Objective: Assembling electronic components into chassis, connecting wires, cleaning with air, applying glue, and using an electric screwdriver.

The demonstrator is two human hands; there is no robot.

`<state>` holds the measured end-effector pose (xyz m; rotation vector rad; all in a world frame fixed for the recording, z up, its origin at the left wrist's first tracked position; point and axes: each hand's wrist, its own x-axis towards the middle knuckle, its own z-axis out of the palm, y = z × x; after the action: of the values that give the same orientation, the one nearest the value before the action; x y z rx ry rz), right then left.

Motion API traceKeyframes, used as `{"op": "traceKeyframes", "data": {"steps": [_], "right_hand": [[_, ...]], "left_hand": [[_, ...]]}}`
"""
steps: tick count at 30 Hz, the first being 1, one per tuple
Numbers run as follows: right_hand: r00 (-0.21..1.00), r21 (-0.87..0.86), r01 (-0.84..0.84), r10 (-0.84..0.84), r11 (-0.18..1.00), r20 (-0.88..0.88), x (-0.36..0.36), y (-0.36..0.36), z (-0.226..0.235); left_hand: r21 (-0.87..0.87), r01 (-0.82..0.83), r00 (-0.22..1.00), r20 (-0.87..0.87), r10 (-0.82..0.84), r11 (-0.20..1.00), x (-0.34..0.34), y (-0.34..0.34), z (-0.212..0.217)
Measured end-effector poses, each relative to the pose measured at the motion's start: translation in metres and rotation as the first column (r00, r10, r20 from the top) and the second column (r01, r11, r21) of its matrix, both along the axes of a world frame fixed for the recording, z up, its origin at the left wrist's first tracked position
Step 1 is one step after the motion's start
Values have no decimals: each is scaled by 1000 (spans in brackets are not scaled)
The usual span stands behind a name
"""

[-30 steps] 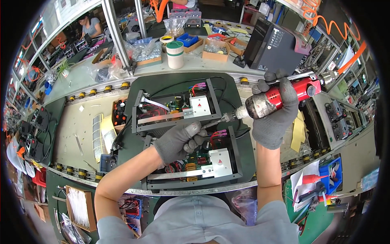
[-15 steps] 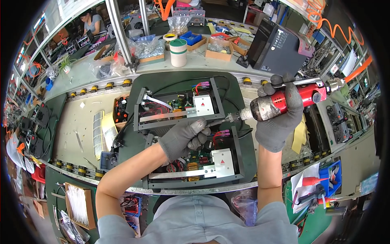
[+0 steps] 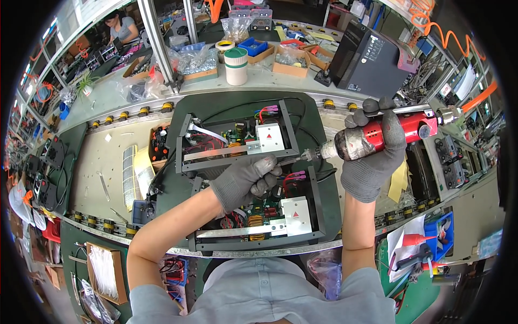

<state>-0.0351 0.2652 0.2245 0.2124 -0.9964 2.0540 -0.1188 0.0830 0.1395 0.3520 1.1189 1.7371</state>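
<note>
My right hand [image 3: 372, 162], in a grey glove, wraps round a red air screwdriver [image 3: 413, 127] that lies nearly level, its nose toward the left. My left hand [image 3: 243, 181], gloved too, is closed round the tip end of the driver's long bit [image 3: 292, 160]; whether a screw sits there is hidden by the fingers. Below the hands are two open electronic units with dark metal frames: the far unit [image 3: 268, 137] and the near unit [image 3: 295, 216]. Each shows a white plate, circuit boards and coloured wires. My left hand partly covers the near unit.
Both units rest on a dark green board [image 3: 189, 103] over a roller conveyor. An orange air hose [image 3: 480, 97] runs from the driver. Beyond stand a green-lidded container [image 3: 236, 67], parts boxes [image 3: 291, 60] and a black machine case [image 3: 361, 56]. A co-worker [image 3: 124, 29] sits far left.
My right hand and the air screwdriver sit very slightly farther right. My left hand keeps its hold on the bit, and both units stay in place.
</note>
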Motion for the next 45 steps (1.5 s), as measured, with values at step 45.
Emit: {"op": "traceKeyframes", "data": {"steps": [45], "right_hand": [[994, 1, 109, -109, 994, -17, 31, 56, -46]], "left_hand": [[-142, -455, -561, -721, -407, 879, -43, 21, -18]]}}
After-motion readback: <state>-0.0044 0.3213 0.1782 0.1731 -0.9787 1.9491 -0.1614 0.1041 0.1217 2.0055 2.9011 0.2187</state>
